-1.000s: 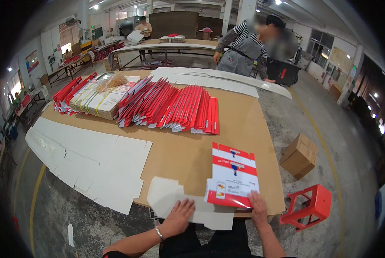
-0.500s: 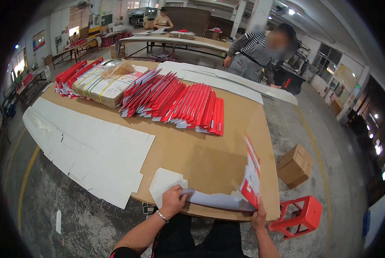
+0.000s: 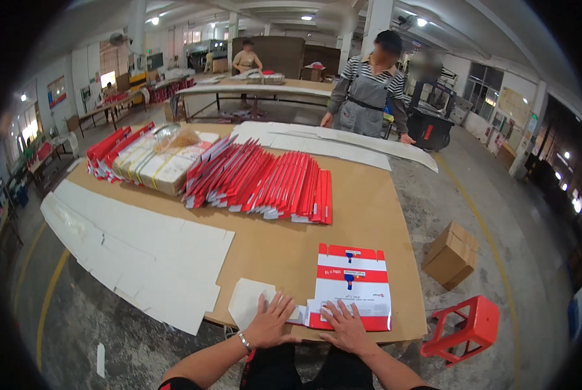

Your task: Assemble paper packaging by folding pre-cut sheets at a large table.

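The red-and-white carton (image 3: 362, 292) lies flat by the near edge of the worktop (image 3: 362, 201), toward its near right corner. Its long axis runs from the near edge toward the far one, and most of it lies beyond the fingertips of the right hand (image 3: 348, 330), the nearer hand. That hand rests palm down over the carton's near end, fingers spread and gripping nothing. The left hand (image 3: 269, 325) is just left of the carton, its fingers laid apart on a white card (image 3: 247, 298) at the near edge; it too grips nothing. A pale strip (image 3: 298, 314) shows between the hands; whether it belongs to card or carton I cannot tell.

The carton's face has red and white bands, two small blue pictures with a pale label beside each, a small red mark to the right and rows of fine dark print, mostly too small to make out.

Across the worktop, toward its far left corner, stand folded cartons (image 3: 271, 185) in a leaning row, beside a bundle (image 3: 154, 166) with yellow straps. White sheets (image 3: 154, 253) cover the near left corner.
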`<state>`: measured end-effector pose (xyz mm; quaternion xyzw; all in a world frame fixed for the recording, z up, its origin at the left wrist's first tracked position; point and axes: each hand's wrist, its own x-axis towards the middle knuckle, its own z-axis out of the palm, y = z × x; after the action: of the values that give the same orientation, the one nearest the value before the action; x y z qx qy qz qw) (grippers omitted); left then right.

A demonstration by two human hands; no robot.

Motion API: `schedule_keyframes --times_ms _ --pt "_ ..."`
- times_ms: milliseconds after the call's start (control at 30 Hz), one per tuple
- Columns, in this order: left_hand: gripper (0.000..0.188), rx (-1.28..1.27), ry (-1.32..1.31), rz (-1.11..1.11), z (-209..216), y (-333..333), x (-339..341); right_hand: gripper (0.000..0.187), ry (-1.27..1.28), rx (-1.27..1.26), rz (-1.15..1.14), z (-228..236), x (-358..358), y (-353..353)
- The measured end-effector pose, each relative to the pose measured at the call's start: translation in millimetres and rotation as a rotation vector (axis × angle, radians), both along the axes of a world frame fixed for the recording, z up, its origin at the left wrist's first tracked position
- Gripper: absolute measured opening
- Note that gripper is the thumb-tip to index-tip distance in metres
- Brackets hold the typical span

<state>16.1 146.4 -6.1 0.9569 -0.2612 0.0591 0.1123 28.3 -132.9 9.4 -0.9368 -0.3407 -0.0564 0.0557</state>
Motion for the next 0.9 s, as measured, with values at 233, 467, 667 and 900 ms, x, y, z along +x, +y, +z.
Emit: schedule_keyframes --times_ms 233,467,667,900 --pt "0.065 0.200 -0.046 0.086 32 63 -56 0.069 0.015 -0.014 -0.028 5 -20 -5" --pt "0.049 -0.357 0.075 0.218 28 79 -34 0.069 0.025 0.001 -0.047 8 -19 -4" --pt "0.083 -0.831 -0.074 0.523 3 46 -17 0.070 0.027 0.011 -0.054 7 -20 0" --pt "0.028 -1.836 0.290 0.556 -20 -5 14 0.071 0.069 0.046 -0.040 5 -18 -3"
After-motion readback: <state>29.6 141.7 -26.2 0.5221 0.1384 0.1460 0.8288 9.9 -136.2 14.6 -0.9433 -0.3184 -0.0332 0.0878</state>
